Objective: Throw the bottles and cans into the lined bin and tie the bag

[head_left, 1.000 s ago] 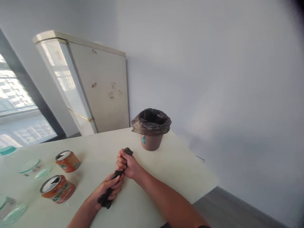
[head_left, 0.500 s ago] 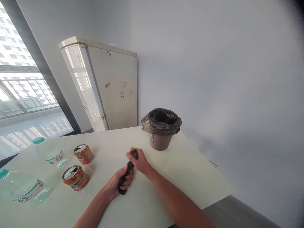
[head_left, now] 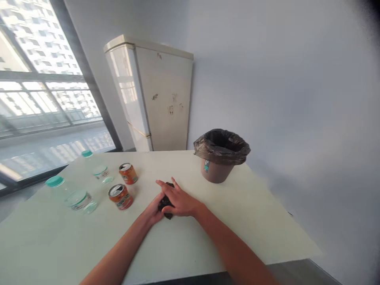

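Observation:
My left hand [head_left: 153, 211] lies low over the table with a bunched black plastic bag [head_left: 166, 202] in its palm. Its fingers are mostly hidden under the bag and my other hand. My right hand [head_left: 182, 202] rests on top of the bag, fingers stretched out and spread, pressing across it. The bag is a compact bundle, with parts of it showing between the hands and below them. Behind and to the right stands a brown trash bin [head_left: 217, 172] lined with a black bag [head_left: 221, 152] folded over its rim.
Left of my hands, two orange drink cans, a nearer one [head_left: 120, 196] and a farther one [head_left: 128, 173], stand on the white table [head_left: 178, 245]. Two clear bottles with teal caps [head_left: 78, 200] [head_left: 99, 170] stand farther left. A white refrigerator [head_left: 166, 99] is behind the table.
My right hand has gone from gripping the upper end of the elongated black bundle to lying spread over it. The bundle now looks shorter. The camera view has swung left.

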{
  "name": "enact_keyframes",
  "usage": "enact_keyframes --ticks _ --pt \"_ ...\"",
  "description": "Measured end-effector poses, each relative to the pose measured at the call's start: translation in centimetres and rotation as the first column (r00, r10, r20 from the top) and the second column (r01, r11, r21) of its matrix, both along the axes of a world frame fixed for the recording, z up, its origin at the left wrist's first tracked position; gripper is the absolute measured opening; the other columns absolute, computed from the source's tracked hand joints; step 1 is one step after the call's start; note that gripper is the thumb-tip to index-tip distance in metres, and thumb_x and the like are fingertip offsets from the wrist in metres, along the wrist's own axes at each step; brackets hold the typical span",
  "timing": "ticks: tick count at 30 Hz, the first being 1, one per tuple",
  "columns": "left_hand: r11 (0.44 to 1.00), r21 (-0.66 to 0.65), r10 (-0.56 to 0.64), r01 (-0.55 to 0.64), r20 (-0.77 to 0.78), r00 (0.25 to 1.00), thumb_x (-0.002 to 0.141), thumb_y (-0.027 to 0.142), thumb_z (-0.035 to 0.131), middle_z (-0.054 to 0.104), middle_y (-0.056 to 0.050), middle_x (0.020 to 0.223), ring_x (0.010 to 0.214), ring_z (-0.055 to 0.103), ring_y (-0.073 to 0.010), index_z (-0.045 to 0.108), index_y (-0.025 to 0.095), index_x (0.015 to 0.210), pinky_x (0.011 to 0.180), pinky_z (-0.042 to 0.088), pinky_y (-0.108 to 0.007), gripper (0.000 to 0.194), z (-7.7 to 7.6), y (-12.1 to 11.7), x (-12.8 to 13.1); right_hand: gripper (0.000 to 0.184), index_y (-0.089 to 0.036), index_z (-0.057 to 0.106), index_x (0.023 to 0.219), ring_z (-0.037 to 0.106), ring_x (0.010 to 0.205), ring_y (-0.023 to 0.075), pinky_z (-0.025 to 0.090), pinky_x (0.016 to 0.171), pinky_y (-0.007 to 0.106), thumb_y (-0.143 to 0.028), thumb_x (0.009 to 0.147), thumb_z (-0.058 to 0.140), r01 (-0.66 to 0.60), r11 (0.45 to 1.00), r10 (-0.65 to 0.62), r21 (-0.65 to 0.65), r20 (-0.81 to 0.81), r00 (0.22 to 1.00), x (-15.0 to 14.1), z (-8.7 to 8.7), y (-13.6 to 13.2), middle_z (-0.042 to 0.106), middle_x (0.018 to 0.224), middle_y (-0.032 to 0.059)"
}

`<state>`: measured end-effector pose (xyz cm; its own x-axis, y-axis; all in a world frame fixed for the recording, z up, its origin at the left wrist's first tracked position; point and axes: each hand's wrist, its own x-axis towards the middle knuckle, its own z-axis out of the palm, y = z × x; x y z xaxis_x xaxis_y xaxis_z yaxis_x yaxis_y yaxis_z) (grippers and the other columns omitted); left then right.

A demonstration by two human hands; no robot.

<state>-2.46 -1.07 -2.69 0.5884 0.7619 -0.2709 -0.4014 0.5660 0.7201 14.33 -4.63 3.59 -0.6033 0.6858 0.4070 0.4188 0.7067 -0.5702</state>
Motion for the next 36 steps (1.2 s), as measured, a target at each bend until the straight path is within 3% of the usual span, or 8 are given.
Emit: enact_keyframes --ticks 4,6,8,12,17,24,33,36 --pt "0.999 0.013 -0.031 0.031 0.012 0.999 0.075 0.032 0.089 0.057 0.002 0.074 0.057 0.052 -0.0092 0.057 0.017 0.097 0.048 0.041 -0.019 0.042 1.1 -0.3 0.3 0.049 -0.031 0.054 0.15 0.038 0.153 0.0258 0.024 0.128 0.051 -0.053 0.108 0.043 0.141 0.969 -0.207 -0.205 -0.349 0.914 0.0 -0.7 0.8 0.045 0.163 0.0089" --pt "0.993 0.02 -0.116 0.115 0.044 0.992 0.076 0.027 0.085 0.049 0.005 0.071 0.05 0.039 -0.0041 0.052 0.017 0.093 0.04 0.026 -0.014 0.038 1.8 -0.3 0.3 0.046 -0.031 0.065 0.139 0.049 0.14 0.0272 0.043 0.114 0.044 -0.054 0.099 0.062 0.22 0.907 -0.358 -0.358 -0.385 0.85 0.3 -1.0 1.3 0.052 0.151 0.0095" --pt "0.981 0.02 -0.193 0.193 0.044 0.98 0.077 0.026 0.082 0.043 0.007 0.07 0.047 0.03 -0.0016 0.047 0.019 0.088 0.038 0.017 -0.013 0.037 2.4 -0.4 0.2 0.048 -0.027 0.07 0.13 0.059 0.119 0.025 0.05 0.098 0.038 -0.055 0.09 0.073 0.135 0.845 -0.354 -0.517 -0.353 0.866 0.9 -1.4 1.7 0.061 0.132 0.009" --pt "0.97 0.058 -0.235 0.237 -0.044 0.971 0.079 0.029 0.081 0.039 0.008 0.069 0.046 0.028 -0.0017 0.044 0.02 0.085 0.035 0.014 -0.014 0.038 2.7 -0.9 0.4 0.035 -0.019 0.073 0.099 0.06 0.089 0.0175 0.046 0.081 0.029 -0.052 0.089 0.076 -0.074 0.783 -0.231 -0.618 -0.399 0.887 2.3 -2.0 2.2 0.066 0.093 0.0017" --pt "0.947 0.255 -0.157 0.197 -0.169 0.973 0.089 0.057 0.072 0.056 0.002 0.077 0.043 0.04 -0.0046 0.054 0.017 0.095 0.032 0.028 -0.02 0.045 1.7 -1.1 1.2 0.045 -0.016 0.068 0.079 0.051 0.067 0.0131 0.041 0.067 0.027 -0.06 0.085 0.077 -0.017 0.758 -0.382 -0.652 -0.464 0.799 3.1 -2.7 3.0 0.061 0.071 -0.0019" --pt "0.955 0.287 -0.005 0.081 -0.258 0.966 0.079 0.075 0.072 0.042 0.01 0.064 0.041 0.024 -0.0023 0.049 0.019 0.096 0.036 0.016 -0.017 0.062 0.0 0.0 1.4 0.046 -0.019 0.072 0.111 0.069 0.096 0.0202 0.054 0.087 0.033 -0.051 0.079 0.084 -0.063 0.725 -0.42 -0.686 -0.513 0.749 3.0 -3.0 3.1 0.077 0.105 0.0067" --pt "0.944 0.32 0.015 0.085 -0.297 0.955 0.082 0.074 0.069 0.042 0.01 0.061 0.041 0.027 -0.0046 0.052 0.02 0.095 0.037 0.017 -0.019 0.059 -0.1 -0.1 1.6 0.025 -0.016 0.078 0.086 0.066 0.072 0.0169 0.054 0.075 0.032 -0.032 0.068 0.086 0.047 0.736 -0.529 -0.675 -0.53 0.663 3.1 -3.9 4.0 0.076 0.079 0.0034" --pt "0.924 0.371 0.04 0.095 -0.341 0.939 0.082 0.075 0.067 0.041 0.01 0.06 0.039 0.026 -0.0044 0.056 0.018 0.096 0.035 0.019 -0.02 0.06 0.1 -0.2 1.7 0.028 -0.018 0.075 0.092 0.07 0.081 0.0188 0.056 0.08 0.033 -0.034 0.071 0.084 0.063 0.742 -0.565 -0.668 -0.571 0.595 3.6 -3.4 4.0 0.078 0.091 0.0056"
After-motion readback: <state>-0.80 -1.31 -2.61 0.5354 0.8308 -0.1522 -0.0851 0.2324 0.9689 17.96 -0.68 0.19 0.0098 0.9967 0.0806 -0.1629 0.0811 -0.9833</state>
